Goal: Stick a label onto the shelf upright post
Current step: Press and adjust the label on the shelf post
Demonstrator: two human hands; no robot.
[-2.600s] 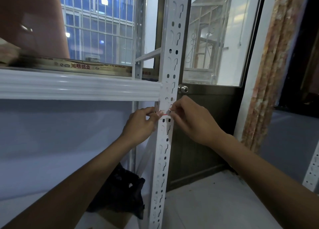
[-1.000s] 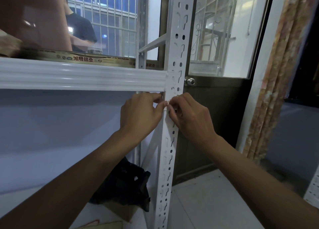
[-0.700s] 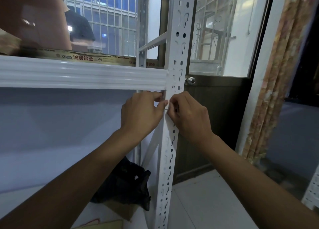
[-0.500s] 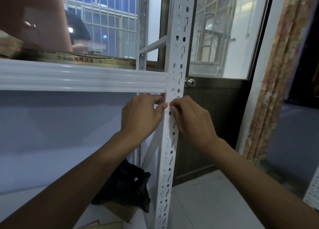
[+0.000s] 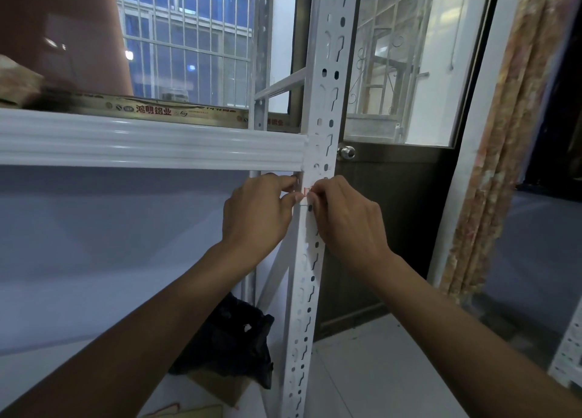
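A white perforated upright post (image 5: 327,81) runs from top to bottom through the middle of the head view. Just below the white shelf beam (image 5: 151,140), a small white label with red print (image 5: 306,193) lies against the post. My left hand (image 5: 258,213) and my right hand (image 5: 343,216) meet at it, fingertips curled and pinching the label's two ends against the post. Most of the label is hidden under the fingers.
A black bag (image 5: 233,342) on a cardboard box sits on the floor behind the post. A dark door with a round knob (image 5: 346,152) stands right of the post, a patterned curtain (image 5: 504,134) further right. A barred window is behind the shelf.
Since the earliest frame both hands and the label have moved up the post to just under the beam. Over the last second they stay almost still.
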